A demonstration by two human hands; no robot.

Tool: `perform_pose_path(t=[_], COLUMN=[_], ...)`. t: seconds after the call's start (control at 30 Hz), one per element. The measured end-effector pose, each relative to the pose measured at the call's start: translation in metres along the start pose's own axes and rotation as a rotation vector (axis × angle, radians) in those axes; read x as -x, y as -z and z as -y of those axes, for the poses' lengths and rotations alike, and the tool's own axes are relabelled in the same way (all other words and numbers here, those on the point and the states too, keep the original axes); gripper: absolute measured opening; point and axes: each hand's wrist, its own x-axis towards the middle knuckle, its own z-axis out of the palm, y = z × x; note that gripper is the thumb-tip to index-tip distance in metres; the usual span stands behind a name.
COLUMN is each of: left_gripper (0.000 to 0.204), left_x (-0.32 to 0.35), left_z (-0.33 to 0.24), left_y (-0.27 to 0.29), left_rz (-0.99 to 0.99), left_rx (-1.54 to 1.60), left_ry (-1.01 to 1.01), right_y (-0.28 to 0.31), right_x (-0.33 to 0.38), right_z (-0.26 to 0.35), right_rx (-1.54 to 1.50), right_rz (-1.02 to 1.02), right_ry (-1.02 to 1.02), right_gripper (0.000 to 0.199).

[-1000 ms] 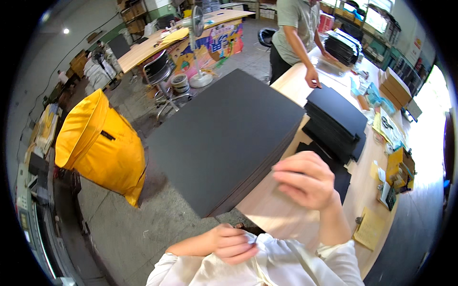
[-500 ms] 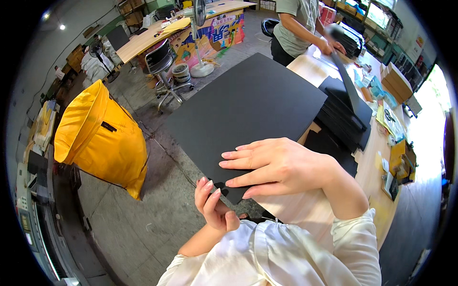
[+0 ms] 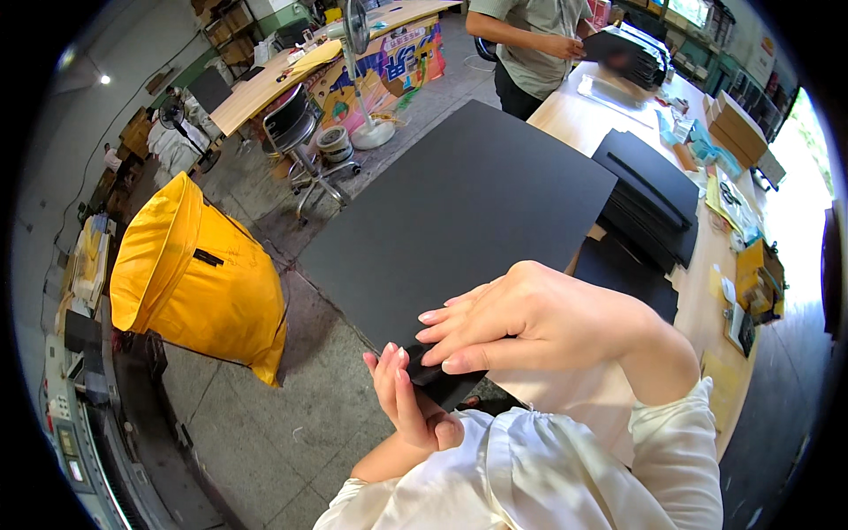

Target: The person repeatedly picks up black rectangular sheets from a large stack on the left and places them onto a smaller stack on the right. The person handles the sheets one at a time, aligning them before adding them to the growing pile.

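Note:
A large, thin black sheet (image 3: 477,203) lies tilted in front of me, one corner pointing at my body. My left hand (image 3: 411,402) is closed about its near left edge, fingertips up along the rim and thumb lower down. My right hand (image 3: 530,322) rests over the sheet's near part with its fingers stretched out and held close together. Its fingertips touch the surface beside a glossy dark oval patch (image 3: 426,364), close to the left fingertips. I cannot tell whether that patch is a hole or a separate piece.
Beneath the sheet's right side runs a pale wooden table (image 3: 565,397), with stacked black sheets (image 3: 649,190) on it. A co-worker (image 3: 534,53) stands at its far end by a dark pile. A yellow sack (image 3: 203,274) stands on the floor to the left; a swivel chair (image 3: 296,132) is behind it.
My right fingers have drawn together and slid toward the oval patch, nearer my left hand. Across the table, the co-worker's black sheet has moved from the stack toward the far pile.

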Motion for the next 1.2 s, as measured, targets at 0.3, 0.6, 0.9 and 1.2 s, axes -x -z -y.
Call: perform_pose_path(t=[0.3, 0.6, 0.9, 1.2], left_gripper=[0.071, 0.066, 0.064, 0.072], left_x=[0.0067, 0.0070, 0.0063, 0.0086], left_z=[0.0031, 0.0006, 0.0015, 0.0025], left_y=[-0.0011, -0.0046, -0.0064, -0.0042], left_rz=[0.005, -0.040, -0.053, -0.013], left_rx=[-0.056, -0.071, -0.047, -0.048], left_ry=[-0.027, 0.009, 0.003, -0.002], right_y=[0.0007, 0.0008, 0.0026, 0.0039], right_x=[0.0010, 0.0006, 0.0002, -0.0002], right_z=[-0.0040, -0.0069, -0.0045, -0.0046], right_rx=[0.043, 0.044, 0.040, 0.035], right_rz=[0.016, 0.021, 0.049, 0.067], right_ry=[0.026, 0.043, 0.025, 0.031], right_gripper=[0.022, 0.022, 0.022, 0.023])
